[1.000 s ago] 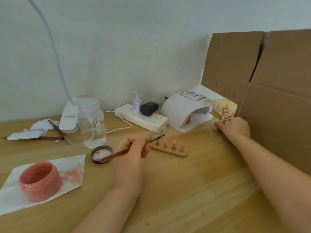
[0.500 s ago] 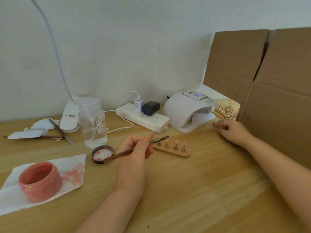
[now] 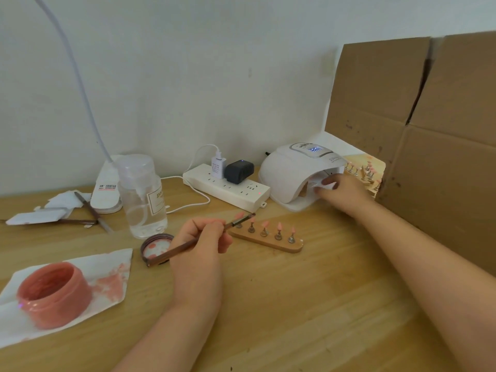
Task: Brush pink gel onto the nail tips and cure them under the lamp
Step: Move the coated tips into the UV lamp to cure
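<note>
Right hand (image 3: 342, 193) has moved to lamp (image 3: 292, 175); left hand (image 3: 200, 248) grips brush (image 3: 188, 245).

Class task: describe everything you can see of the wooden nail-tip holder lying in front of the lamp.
The wooden holder is a flat, light-brown bar with rounded ends, lying on the table, angled from upper left to lower right. Five small metal stands rise from it in a row, each topped by a pink nail tip. The brush held in the left hand crosses above its left end; whether it touches cannot be told.
</note>
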`<action>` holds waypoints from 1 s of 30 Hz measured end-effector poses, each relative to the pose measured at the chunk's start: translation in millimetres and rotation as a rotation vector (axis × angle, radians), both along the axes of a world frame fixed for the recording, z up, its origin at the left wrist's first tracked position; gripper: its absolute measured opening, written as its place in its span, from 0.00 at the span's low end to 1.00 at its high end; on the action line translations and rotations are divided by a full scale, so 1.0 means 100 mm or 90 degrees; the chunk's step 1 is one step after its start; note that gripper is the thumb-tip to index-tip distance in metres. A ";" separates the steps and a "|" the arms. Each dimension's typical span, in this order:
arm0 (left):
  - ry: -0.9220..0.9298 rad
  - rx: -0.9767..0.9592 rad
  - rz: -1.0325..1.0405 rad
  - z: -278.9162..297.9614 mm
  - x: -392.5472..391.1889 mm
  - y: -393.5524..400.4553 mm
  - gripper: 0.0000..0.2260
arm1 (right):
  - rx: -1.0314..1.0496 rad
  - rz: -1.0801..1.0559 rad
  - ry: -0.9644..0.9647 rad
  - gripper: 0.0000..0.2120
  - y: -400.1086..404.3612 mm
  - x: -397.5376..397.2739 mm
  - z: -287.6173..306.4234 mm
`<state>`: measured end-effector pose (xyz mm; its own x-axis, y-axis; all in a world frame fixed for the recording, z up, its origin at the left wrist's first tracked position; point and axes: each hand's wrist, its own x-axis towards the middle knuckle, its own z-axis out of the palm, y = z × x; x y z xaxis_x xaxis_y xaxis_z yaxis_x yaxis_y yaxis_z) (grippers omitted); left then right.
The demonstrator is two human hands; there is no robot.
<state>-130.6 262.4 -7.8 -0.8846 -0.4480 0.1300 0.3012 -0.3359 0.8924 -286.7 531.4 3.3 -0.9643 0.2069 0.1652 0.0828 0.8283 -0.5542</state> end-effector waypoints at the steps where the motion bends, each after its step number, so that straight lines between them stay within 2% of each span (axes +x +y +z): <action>1: 0.000 -0.005 0.003 0.00 0.00 0.01 0.15 | -0.003 0.037 0.005 0.19 -0.11 0.00 0.00; 4: -0.002 -0.017 0.006 0.00 0.00 0.01 0.14 | -0.007 0.072 0.004 0.14 -0.33 0.01 0.02; 7: -0.001 -0.030 -0.006 0.00 0.00 0.01 0.17 | 0.033 0.043 0.042 0.19 -0.40 0.00 -0.03; 10: -0.003 -0.048 -0.005 0.00 0.02 0.01 0.15 | 0.064 0.007 0.061 0.11 -0.46 0.01 -0.06; 13: -0.001 -0.048 -0.004 0.00 0.02 0.01 0.11 | 0.086 -0.040 0.082 0.18 -0.44 0.04 -0.05; 18: 0.000 -0.052 0.001 -0.01 0.01 0.01 0.12 | 0.049 -0.112 0.117 0.13 -0.20 0.19 -0.08; 21: -0.001 -0.052 0.002 -0.01 0.01 0.01 0.12 | 0.081 -0.148 0.145 0.13 0.01 0.33 -0.08; 26: -0.014 -0.056 -0.001 -0.01 0.02 0.01 0.12 | 0.137 -0.195 0.124 0.15 0.36 0.53 -0.04; 30: -0.023 -0.074 -0.004 0.01 0.04 0.02 0.11 | 0.105 -0.217 0.081 0.19 0.41 0.44 -0.02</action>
<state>-127.0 264.1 -7.0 -0.8925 -0.4259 0.1484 0.2660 -0.2315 0.9358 -242.4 572.2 1.2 -0.8146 0.4720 0.3372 0.3074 0.8442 -0.4390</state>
